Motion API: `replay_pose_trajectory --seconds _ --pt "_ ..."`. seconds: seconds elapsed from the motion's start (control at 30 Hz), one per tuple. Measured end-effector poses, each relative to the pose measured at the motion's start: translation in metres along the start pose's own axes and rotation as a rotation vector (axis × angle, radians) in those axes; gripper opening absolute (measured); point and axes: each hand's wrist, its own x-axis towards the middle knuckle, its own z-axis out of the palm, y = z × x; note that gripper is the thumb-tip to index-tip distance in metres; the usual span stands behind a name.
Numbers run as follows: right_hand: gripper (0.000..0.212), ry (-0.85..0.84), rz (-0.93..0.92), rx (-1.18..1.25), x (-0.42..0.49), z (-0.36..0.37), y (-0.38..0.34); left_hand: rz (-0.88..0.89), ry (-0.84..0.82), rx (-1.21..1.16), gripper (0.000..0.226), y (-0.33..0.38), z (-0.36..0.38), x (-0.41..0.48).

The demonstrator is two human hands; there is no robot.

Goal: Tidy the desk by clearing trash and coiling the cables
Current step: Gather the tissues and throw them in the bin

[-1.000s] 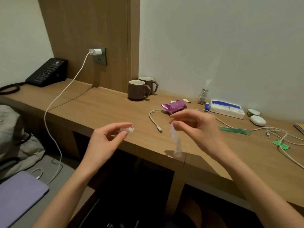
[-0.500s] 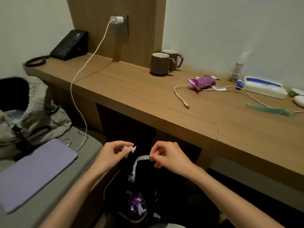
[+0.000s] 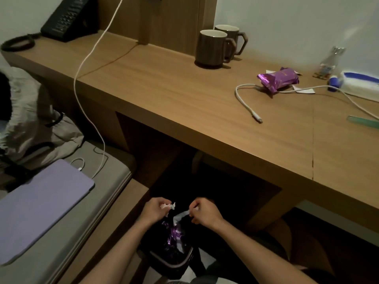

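Observation:
Both hands hover below the desk edge over a dark trash bin [image 3: 185, 260] that holds purple wrappers [image 3: 174, 235]. My left hand [image 3: 154, 210] pinches a small crumpled white scrap [image 3: 168, 206]. My right hand [image 3: 204, 213] pinches a clear plastic strip [image 3: 178, 216] that hangs down toward the bin. On the wooden desk [image 3: 184, 103] lie a purple snack packet [image 3: 279, 79], a loose white cable [image 3: 249, 103] and a green wrapper [image 3: 364, 121] at the right edge.
Two brown mugs [image 3: 213, 49] stand at the back of the desk, a black phone [image 3: 67, 18] at the far left. A small bottle [image 3: 328, 63] and a tissue pack [image 3: 360, 84] sit at the right. A white charger cable [image 3: 88, 83] drops to a purple tablet [image 3: 39, 208] on the bed.
Both hands came down from above the desk to below its edge, carrying the scrap and strip over the bin. The view tilted downward and closer.

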Motion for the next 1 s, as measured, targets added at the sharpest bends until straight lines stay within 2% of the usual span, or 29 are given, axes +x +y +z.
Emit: replay_pose_trajectory --seconds 0.07,0.13,0.2,0.27,0.37,0.47,0.67,0.83,1.0 --pt "0.011 0.000 0.029 -0.007 0.009 0.009 0.004 -0.070 -0.046 0.009 0.040 -0.002 0.009 0.003" --pt "0.020 -0.029 0.050 0.025 0.011 0.013 0.005 -0.116 -0.119 0.028 0.053 -0.001 0.015 0.004" --pt "0.032 -0.064 0.045 0.030 0.012 0.011 0.004 -0.117 -0.181 0.073 0.058 0.001 0.016 0.004" --pt "0.033 -0.058 0.009 -0.013 0.008 0.003 0.003 -0.083 -0.196 0.114 0.059 0.006 0.011 0.002" --pt "0.029 -0.057 -0.073 -0.021 -0.009 -0.021 -0.006 0.031 -0.156 0.168 0.054 0.024 -0.001 -0.004" --pt "0.029 -0.009 -0.222 0.045 -0.044 -0.049 -0.024 0.187 -0.003 0.222 0.046 0.050 -0.013 -0.021" --pt "0.027 0.101 -0.537 0.101 -0.135 -0.111 -0.063 0.459 0.127 0.100 0.030 0.118 -0.040 -0.086" --pt "0.026 0.254 -0.678 0.178 -0.200 -0.162 -0.082 0.672 0.151 -0.049 0.026 0.189 -0.059 -0.147" --pt "0.025 0.468 -0.772 0.144 -0.240 -0.211 -0.083 0.835 0.252 -0.038 0.026 0.249 -0.068 -0.183"
